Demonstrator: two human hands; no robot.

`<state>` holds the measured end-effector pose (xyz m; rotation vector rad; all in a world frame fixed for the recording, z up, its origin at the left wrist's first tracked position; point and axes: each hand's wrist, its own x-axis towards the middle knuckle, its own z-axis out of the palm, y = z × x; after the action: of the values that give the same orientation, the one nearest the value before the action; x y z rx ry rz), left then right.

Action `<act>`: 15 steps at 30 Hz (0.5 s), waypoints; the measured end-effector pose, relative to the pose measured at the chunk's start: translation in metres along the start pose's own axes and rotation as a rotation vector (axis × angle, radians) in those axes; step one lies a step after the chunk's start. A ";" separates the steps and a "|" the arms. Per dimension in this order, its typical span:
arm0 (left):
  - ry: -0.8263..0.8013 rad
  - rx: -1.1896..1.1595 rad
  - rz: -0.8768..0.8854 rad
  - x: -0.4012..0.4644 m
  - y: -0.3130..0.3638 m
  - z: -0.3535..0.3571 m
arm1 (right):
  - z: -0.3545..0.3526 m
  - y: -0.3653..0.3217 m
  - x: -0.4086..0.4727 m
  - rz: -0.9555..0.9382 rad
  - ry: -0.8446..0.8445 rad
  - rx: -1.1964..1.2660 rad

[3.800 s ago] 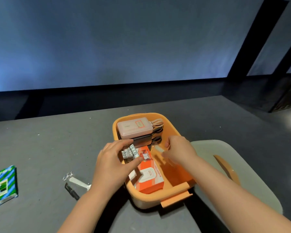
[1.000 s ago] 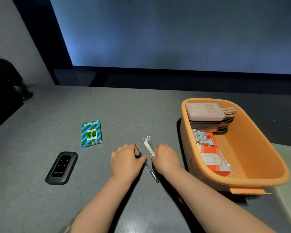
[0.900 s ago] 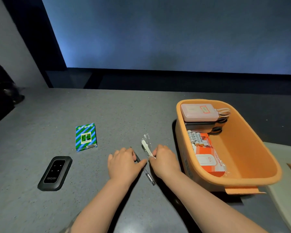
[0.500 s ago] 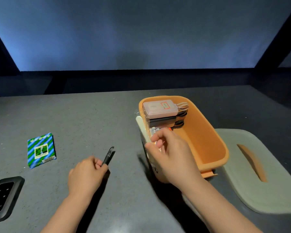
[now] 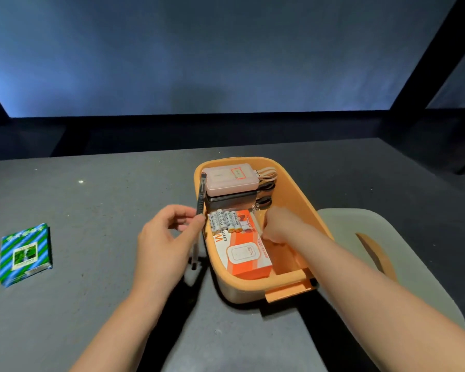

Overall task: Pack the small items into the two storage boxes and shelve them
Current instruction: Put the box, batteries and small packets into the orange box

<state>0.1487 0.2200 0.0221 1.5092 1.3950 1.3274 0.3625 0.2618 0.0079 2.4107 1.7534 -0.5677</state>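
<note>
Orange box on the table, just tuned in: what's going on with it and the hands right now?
A person is packing the orange box. The left hand pinches a pen just outside the box's left wall. The right hand is down inside the box beside the orange carton; whether it holds anything is hidden. Batteries and a pink power bank are already in. A green-striped packet lies on the table, and the lid sits to the right.
</note>
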 end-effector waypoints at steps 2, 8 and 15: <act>-0.009 -0.053 -0.004 0.005 0.006 0.007 | 0.002 0.001 0.004 0.006 -0.017 0.001; -0.118 -0.225 -0.059 0.018 0.025 0.029 | -0.022 -0.001 -0.042 -0.251 0.307 0.713; -0.207 -0.173 -0.022 0.012 0.031 0.058 | -0.027 -0.001 -0.071 -0.384 0.198 1.189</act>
<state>0.2110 0.2347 0.0398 1.4647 1.1344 1.2084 0.3490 0.2064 0.0583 2.7702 2.4160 -1.9344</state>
